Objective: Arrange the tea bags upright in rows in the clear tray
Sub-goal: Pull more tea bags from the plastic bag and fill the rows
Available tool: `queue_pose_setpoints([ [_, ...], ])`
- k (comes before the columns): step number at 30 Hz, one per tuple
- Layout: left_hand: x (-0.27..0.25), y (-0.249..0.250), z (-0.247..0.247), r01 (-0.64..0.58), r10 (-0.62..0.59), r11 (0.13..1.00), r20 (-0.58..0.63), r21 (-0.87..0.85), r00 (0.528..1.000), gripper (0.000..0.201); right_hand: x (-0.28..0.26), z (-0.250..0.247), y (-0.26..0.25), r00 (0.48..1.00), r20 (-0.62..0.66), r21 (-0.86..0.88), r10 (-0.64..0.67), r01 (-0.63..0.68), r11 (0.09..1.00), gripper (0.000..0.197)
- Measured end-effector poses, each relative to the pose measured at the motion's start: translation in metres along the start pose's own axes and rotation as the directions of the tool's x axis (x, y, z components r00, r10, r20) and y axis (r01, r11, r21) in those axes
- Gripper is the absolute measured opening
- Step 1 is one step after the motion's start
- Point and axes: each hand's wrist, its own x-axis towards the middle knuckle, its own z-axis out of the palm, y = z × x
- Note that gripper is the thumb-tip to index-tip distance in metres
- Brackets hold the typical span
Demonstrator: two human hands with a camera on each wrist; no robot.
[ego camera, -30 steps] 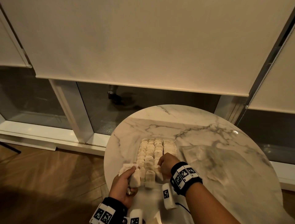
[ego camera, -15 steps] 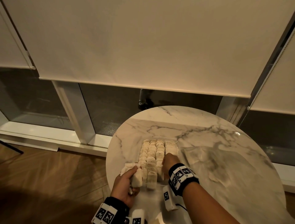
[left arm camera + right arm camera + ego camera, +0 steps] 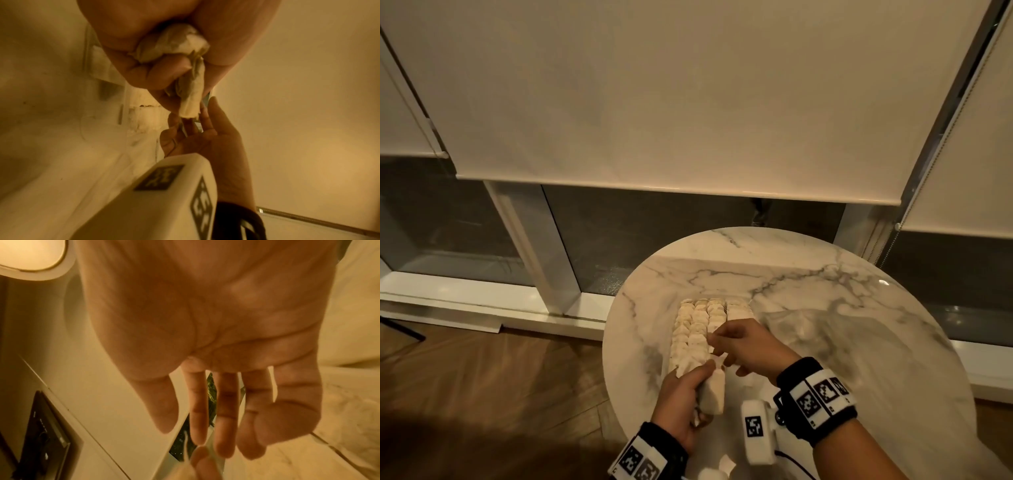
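left hand (image 3: pixel 681 394) fist grips bunch of bags (image 3: pixel 714 390), long axis pointing toward tray (image 3: pixel 702 329) just ahead | right hand (image 3: pixel 746 346) fingers relaxed, tips at top bag, nearer tray | tray on table (image 3: pixel 825 308), rows nearly full

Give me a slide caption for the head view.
Left hand holding tea bags, right hand reaching over filled tray rows.
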Motion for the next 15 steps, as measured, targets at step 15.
queue_pose_setpoints([
  [15,-0.016,-0.016,0.025,-0.028,0.022,0.996,0.075,0.084,0.997,0.039,-0.031,-0.025,0.011,0.988,-0.06,-0.072,-0.143,0.138,0.988,0.009],
])
